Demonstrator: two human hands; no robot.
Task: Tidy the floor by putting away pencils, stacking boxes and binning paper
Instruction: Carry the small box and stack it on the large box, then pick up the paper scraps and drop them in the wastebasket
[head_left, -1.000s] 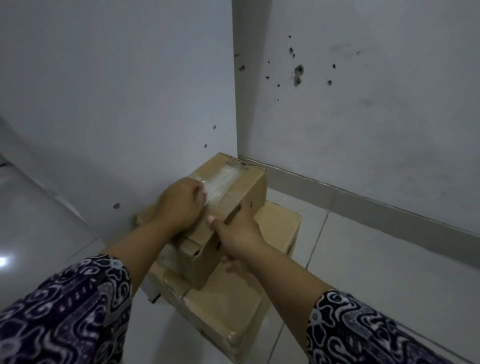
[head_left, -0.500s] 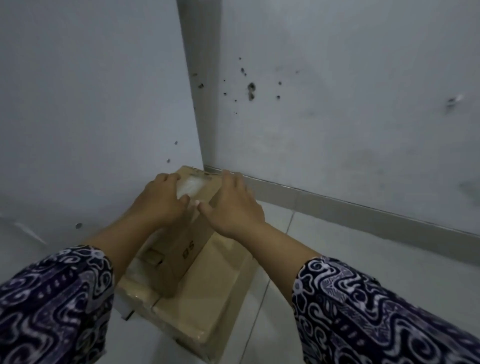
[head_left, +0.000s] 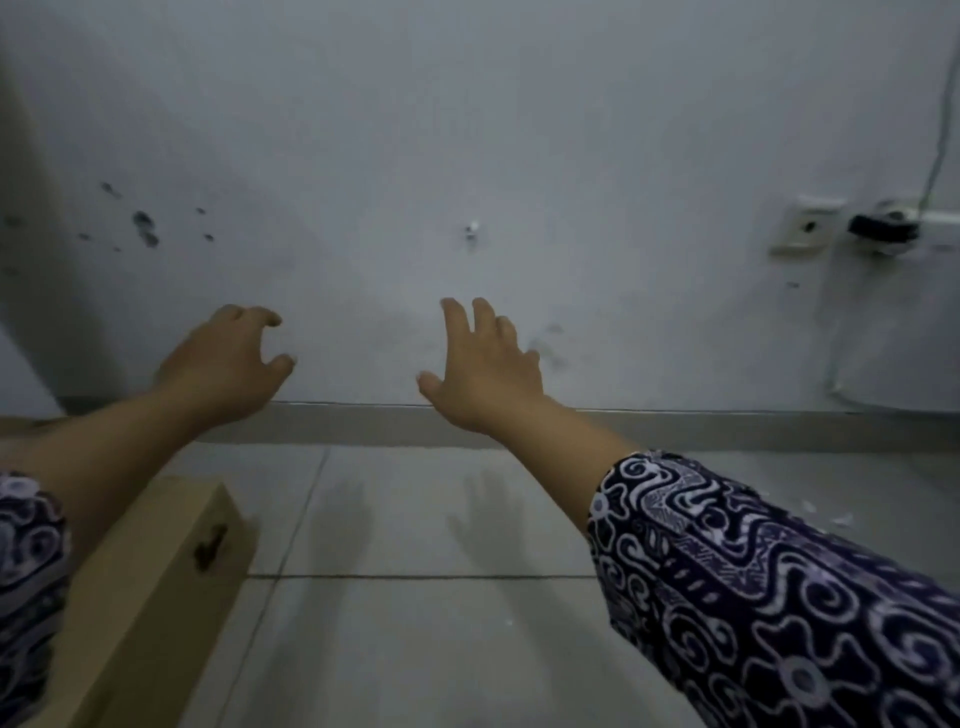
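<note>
Both of my hands hang in the air in front of the white wall, holding nothing. My left hand (head_left: 226, 364) has its fingers curled and apart. My right hand (head_left: 483, 369) is spread, fingers pointing up. A brown cardboard box (head_left: 150, 587) with a dark handle slot sits at the lower left under my left forearm; only its corner and one side show. The smaller box I was stacking is out of view. I see no pencils.
Grey floor tiles (head_left: 426, 639) stretch ahead to a grey skirting board (head_left: 675, 428). A wall socket (head_left: 802, 231) with a dark plug (head_left: 883, 231) and cable sits at the right. Small white paper scraps (head_left: 826, 514) lie on the floor at the right.
My hands have let go of the small box set on the larger one and lifted away. The view has swung right, so the stacked boxes have slid off to the lower left.
</note>
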